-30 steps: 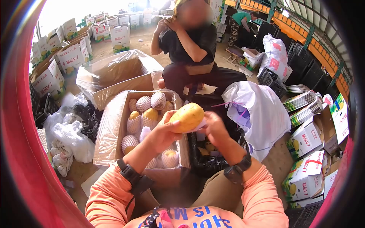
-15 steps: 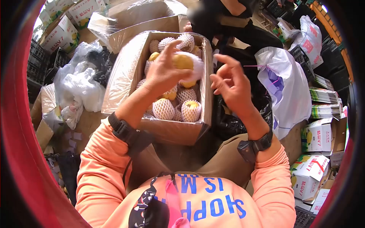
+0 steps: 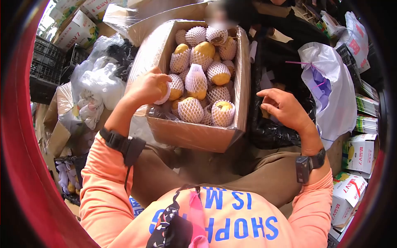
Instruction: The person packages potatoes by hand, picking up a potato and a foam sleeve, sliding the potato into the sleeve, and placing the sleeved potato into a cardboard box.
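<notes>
My left hand [image 3: 148,87] is at the left wall of an open cardboard box [image 3: 194,134], its fingers curled round a yellow fruit [image 3: 163,89] in a white foam net. Part of that fruit is hidden by the hand. In the box lie several more yellow fruits [image 3: 204,49] in foam nets, some with bare tops showing. One near the middle has its net [image 3: 195,76] drawn up into a point. Right of the box, my right hand [image 3: 285,108] hovers over a crate lined with black plastic [image 3: 275,134], fingers loosely bent and apart, holding nothing.
Clear and white plastic bags [image 3: 97,84] lie to the left, beside black crates [image 3: 45,62]. A white sack [image 3: 337,99] with purple material stands at right, near printed cartons [image 3: 359,153]. Another person, in dark clothing [image 3: 285,27], is just beyond the box.
My left hand has moved from above the fruits to the box's left side, carrying a netted fruit. My right hand has drawn away to the right and lower. The view has shifted.
</notes>
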Demonstrator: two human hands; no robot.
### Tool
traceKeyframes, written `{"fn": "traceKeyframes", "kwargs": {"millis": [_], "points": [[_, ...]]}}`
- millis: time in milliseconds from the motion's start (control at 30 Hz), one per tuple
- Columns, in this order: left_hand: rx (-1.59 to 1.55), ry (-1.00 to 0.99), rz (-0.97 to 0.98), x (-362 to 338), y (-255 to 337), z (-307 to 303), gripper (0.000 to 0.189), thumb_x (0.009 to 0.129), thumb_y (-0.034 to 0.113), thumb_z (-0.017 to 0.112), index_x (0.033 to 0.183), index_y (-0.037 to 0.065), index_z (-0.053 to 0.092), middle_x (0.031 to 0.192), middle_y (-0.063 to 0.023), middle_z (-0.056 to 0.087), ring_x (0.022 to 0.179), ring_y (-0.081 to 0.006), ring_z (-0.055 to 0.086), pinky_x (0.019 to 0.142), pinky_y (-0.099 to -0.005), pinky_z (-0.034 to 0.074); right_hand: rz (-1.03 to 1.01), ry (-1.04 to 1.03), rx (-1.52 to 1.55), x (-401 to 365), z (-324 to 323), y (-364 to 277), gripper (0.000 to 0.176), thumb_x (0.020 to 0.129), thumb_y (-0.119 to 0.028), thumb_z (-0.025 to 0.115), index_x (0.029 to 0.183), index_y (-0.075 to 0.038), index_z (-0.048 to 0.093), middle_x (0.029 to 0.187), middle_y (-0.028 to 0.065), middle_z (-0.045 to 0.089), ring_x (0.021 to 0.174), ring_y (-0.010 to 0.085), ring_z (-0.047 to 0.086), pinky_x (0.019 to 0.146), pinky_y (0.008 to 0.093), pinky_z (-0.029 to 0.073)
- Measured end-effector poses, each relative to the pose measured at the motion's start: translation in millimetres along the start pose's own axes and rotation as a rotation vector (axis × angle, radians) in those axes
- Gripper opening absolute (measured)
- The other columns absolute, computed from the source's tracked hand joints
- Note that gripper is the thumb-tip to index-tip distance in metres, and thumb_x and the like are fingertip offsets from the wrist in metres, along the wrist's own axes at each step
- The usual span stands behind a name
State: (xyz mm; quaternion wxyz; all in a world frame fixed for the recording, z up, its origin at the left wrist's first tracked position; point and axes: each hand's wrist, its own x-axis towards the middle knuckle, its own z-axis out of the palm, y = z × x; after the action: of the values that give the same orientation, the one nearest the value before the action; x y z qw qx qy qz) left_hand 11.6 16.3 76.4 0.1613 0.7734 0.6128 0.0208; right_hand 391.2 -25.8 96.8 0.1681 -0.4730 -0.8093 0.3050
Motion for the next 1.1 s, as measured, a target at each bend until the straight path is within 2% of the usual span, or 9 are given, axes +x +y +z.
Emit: {"fn": "traceKeyframes", "kwargs": {"millis": [200,400,600,733,767,800,900,1000,1100], "points": [[-0.096,-0.154,0.133,11,-4,-10,0.064,0.050,-0.003,0.067,0.111,0.014,0.060,0.114,-0.0134,0.057,0.104,-0.0311,0.055,0.088,-0.0361,0.045,-0.013,0.031,-0.061,-1,-6,-1,0.030,0.080,-0.006,0.063,0.109,-0.004,0.057,0.085,0.0092,0.060,0.074,0.0178,0.059,0.069,0.0284,0.048],[0.056,-0.601,0.261,21,-6,20,0.066,0.053,0.000,0.071,0.115,0.019,0.059,0.108,-0.0133,0.058,0.102,-0.0305,0.056,0.084,-0.0383,0.046,0.079,-0.134,-0.098,-16,-9,14,0.034,0.080,-0.014,0.063,0.111,-0.003,0.055,0.086,0.0138,0.061,0.077,0.0270,0.059,0.072,0.0341,0.047],[0.018,-0.434,0.116,13,-4,18,0.062,0.058,0.006,0.077,0.116,0.021,0.062,0.104,-0.0110,0.056,0.096,-0.0292,0.057,0.080,-0.0383,0.049,0.163,-0.123,0.003,-24,-26,8,0.037,0.080,-0.014,0.063,0.114,-0.003,0.056,0.085,0.0134,0.063,0.075,0.0252,0.061,0.070,0.0321,0.048],[0.039,-0.546,0.240,24,-23,34,0.059,0.064,-0.004,0.071,0.117,0.021,0.062,0.099,-0.0110,0.059,0.065,-0.0211,0.062,0.054,-0.0334,0.052,0.113,0.017,-0.070,-34,-53,25,0.035,0.080,-0.015,0.063,0.112,-0.003,0.056,0.082,0.0112,0.063,0.075,0.0222,0.061,0.070,0.0315,0.047],[-0.012,-0.642,0.060,28,-18,38,0.059,0.062,-0.004,0.069,0.115,0.018,0.063,0.094,-0.0111,0.059,0.073,-0.0242,0.061,0.063,-0.0353,0.053,0.158,0.057,-0.037,-39,-61,31,0.034,0.081,-0.016,0.062,0.112,-0.003,0.056,0.082,0.0111,0.063,0.075,0.0215,0.061,0.070,0.0313,0.047],[0.002,-0.468,0.270,27,-26,46,0.057,0.059,-0.004,0.068,0.112,0.016,0.064,0.088,-0.0113,0.059,0.079,-0.0263,0.058,0.070,-0.0363,0.052,0.199,0.103,-0.004,-46,-68,40,0.033,0.083,-0.017,0.061,0.112,-0.004,0.056,0.082,0.0110,0.064,0.075,0.0208,0.061,0.069,0.0311,0.047],[0.057,-0.409,0.252,22,-15,46,0.055,0.056,-0.002,0.070,0.108,0.015,0.065,0.093,-0.0131,0.056,0.083,-0.0308,0.057,0.076,-0.0369,0.049,0.369,0.242,0.076,-76,-75,90,0.030,0.085,-0.018,0.060,0.111,-0.004,0.057,0.082,0.0108,0.064,0.074,0.0173,0.059,0.068,0.0302,0.046],[0.198,-0.436,0.156,13,13,33,0.048,0.063,0.005,0.072,0.107,0.022,0.066,0.102,-0.0116,0.058,0.092,-0.0325,0.059,0.080,-0.0394,0.048,0.529,0.318,-0.149,-98,-42,170,0.029,0.082,-0.018,0.061,0.108,-0.004,0.059,0.089,0.0160,0.064,0.083,0.0282,0.061,0.072,0.0352,0.047],[0.354,-0.365,0.183,21,55,25,0.029,0.071,0.008,0.067,0.100,0.013,0.066,0.098,-0.0122,0.059,0.093,-0.0319,0.059,0.077,-0.0400,0.047,0.647,-0.057,-0.005,-101,-13,207,0.023,0.079,-0.018,0.061,0.098,-0.005,0.064,0.094,0.0167,0.064,0.091,0.0340,0.060,0.078,0.0403,0.048]]}}
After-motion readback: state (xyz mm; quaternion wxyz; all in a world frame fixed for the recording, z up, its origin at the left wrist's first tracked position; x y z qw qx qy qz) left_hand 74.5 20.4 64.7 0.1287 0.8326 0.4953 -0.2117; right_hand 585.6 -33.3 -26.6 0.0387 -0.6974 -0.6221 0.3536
